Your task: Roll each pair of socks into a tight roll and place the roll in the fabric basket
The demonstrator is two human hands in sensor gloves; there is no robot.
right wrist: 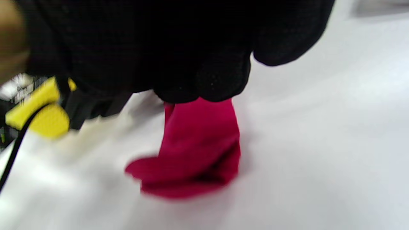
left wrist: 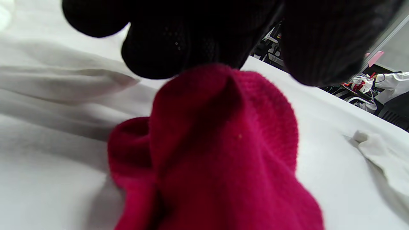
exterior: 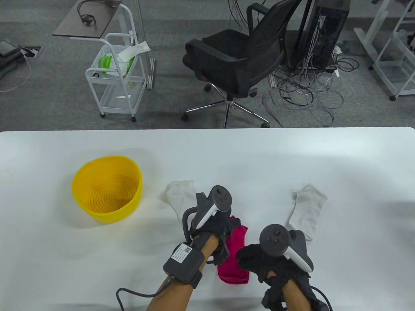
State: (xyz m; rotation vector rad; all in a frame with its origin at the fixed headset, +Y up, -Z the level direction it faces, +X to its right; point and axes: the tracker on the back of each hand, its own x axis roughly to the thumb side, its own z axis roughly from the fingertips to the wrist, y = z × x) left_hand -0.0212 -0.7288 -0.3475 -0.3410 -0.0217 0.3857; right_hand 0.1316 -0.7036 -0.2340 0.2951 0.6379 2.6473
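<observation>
Table view: left hand [exterior: 210, 226] and right hand [exterior: 266, 259] are sitting low-centre of the frame, both meeting on the red sock pair [exterior: 234, 259] lying on the white table [exterior: 227, 155] btwn them; one white sock [exterior: 176, 196] is lying just above the left hand, another white sock [exterior: 308, 207] upper right of the right hand; yellow basket [exterior: 107, 192] is standing at mid-left, well apart from the socks.

Left wrist view: gloved fingers [left wrist: 159, 54] are pinching the red sock's top end at upper centre — fabric is bunching up under them.

Right wrist view: blurry; fingertips [right wrist: 204, 83] are gripping the sock's upper edge, rest is resting on the table.
</observation>
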